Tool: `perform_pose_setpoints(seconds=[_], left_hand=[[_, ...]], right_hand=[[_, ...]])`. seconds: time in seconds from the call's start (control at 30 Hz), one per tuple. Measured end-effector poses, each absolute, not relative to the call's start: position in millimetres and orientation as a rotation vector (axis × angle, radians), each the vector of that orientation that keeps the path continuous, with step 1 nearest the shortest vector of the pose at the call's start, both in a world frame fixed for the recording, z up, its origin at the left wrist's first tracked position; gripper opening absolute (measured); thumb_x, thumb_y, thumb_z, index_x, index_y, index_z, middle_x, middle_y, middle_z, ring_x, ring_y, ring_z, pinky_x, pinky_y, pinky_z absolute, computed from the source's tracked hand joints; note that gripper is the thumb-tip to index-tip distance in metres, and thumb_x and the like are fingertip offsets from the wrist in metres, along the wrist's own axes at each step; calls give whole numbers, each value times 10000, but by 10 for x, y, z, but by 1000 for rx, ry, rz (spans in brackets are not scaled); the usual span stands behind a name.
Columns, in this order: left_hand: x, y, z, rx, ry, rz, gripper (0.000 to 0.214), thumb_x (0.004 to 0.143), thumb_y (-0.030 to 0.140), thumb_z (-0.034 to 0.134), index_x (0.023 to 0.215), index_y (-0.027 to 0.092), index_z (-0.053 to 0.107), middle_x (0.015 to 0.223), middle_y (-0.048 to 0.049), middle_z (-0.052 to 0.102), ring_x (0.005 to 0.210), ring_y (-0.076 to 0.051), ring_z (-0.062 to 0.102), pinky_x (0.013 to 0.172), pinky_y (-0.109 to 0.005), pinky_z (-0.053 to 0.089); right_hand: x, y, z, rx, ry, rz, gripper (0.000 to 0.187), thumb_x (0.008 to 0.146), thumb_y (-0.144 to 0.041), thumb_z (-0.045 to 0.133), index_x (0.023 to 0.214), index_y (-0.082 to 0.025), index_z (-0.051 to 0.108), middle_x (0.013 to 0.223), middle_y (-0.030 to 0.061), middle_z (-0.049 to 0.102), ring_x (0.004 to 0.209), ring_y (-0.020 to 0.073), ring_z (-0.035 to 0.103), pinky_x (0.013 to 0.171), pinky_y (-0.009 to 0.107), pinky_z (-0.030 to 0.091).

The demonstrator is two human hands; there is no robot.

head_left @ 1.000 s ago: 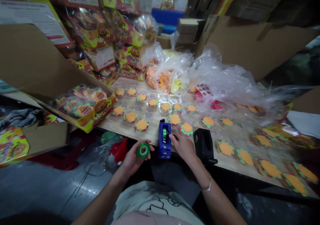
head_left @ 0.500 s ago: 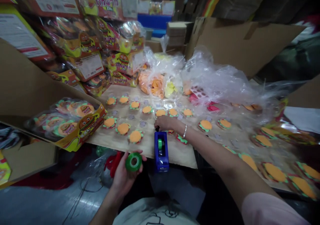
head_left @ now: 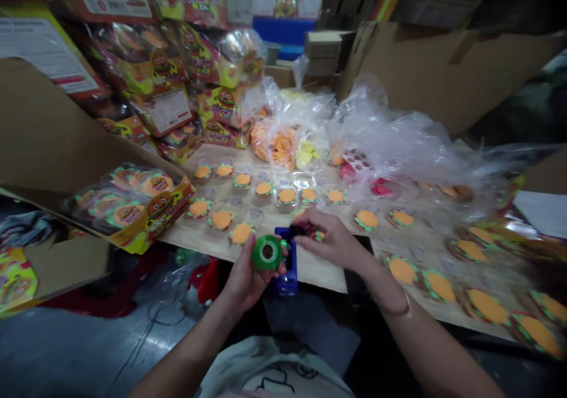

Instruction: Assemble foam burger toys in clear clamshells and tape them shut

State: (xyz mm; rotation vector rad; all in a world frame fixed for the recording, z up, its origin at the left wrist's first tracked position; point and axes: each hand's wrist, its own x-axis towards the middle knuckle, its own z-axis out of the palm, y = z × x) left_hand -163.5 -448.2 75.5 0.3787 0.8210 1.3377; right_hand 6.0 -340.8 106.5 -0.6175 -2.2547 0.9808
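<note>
My left hand (head_left: 244, 277) is closed around a green tape roll (head_left: 260, 264), its round face turned up towards me. Just beside and partly behind the roll stands a blue tape dispenser (head_left: 287, 284) at the table's front edge. A bit of green shows inside it. Above the dispenser, my right hand (head_left: 330, 240) pinches a small dark piece (head_left: 298, 231) whose kind I cannot make out. Burger-shaped sweets (head_left: 241, 233) with orange tops and green edges lie around both hands, some partly hidden by the right one.
An open display box (head_left: 159, 221) of wrapped burger sweets sits at left inside a carton. Stacked packed boxes (head_left: 221, 105) rise behind it. Clear plastic bags (head_left: 398, 138) spread over the back of the table (head_left: 319, 274), near a large cardboard box (head_left: 411, 73).
My left hand has brought the tape roll up and right, next to the dispenser. The right hand has drawn back towards me and rightwards, with the small dark piece in its fingers.
</note>
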Motion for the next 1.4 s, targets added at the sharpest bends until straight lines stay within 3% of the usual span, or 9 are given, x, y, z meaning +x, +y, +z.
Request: perform_pose_setpoints(seconds=[0.13,0.33,0.53,0.67,0.93,1.07,1.17,1.3,1.4], left_hand=[[-1205,-4391,825,501,890,1297,442,788,560,572,889,133,619,697,-43,634,540,-128,569,488,-211,432],[-725,-4358,741,864,934,1167,382,869,532,457,883,171,581,687,4,563,511,-96,492,465,-205,384],[-490,-4403,768,1232,1093,1280,222,850,408,535,881,190,563,783,6,551,710,-129,519,636,-226,434],[-371,-4461,785,1451,1164,1306,213,807,352,588,953,201,555,780,12,563,699,-137,514,629,-231,417],[-215,-4488,797,998,1014,1152,233,820,423,539,848,195,579,682,24,520,528,-113,460,478,-219,388],[-183,-4583,809,1110,1112,1257,186,777,369,601,810,188,624,715,-3,568,642,-148,504,586,-233,407],[-169,-4673,773,1250,1144,1332,179,763,316,631,903,204,630,761,-6,582,687,-161,509,642,-242,399],[-213,-4709,752,1370,1147,1321,301,708,276,712,977,227,585,769,6,548,694,-153,488,645,-237,377],[-296,-4658,790,1265,1002,1204,289,763,390,659,981,215,583,819,-16,552,735,-161,494,651,-239,385]], right_hand=[[383,-3949,1083,-726,-2127,950,199,818,-237,621,1008,-178,614,846,26,590,741,124,553,660,249,465],[824,-4212,1010,-817,-2112,746,136,841,-151,571,973,-174,598,930,61,585,835,149,577,719,270,496],[1031,-4475,1028,-882,-2014,616,224,872,-99,486,1055,-167,595,989,93,592,912,161,589,772,276,516],[1096,-4541,926,-879,-1881,577,212,860,-80,498,1006,-161,628,960,95,611,898,164,594,771,281,518],[1270,-4609,795,-873,-1739,794,248,840,-148,590,1069,-218,652,966,75,621,829,148,626,683,257,545],[1178,-4760,793,-936,-1793,579,314,861,-113,522,1132,-239,619,970,82,636,891,174,624,753,299,551],[1080,-4872,760,-988,-1733,473,364,863,-81,471,1164,-244,594,1022,90,647,935,186,630,790,310,551],[1021,-4918,677,-1029,-1544,634,293,854,-90,502,1072,-244,623,1013,69,664,940,184,637,812,310,540],[1018,-4886,648,-1024,-1388,843,220,827,-139,589,1016,-243,634,932,43,667,824,160,645,714,272,545]])
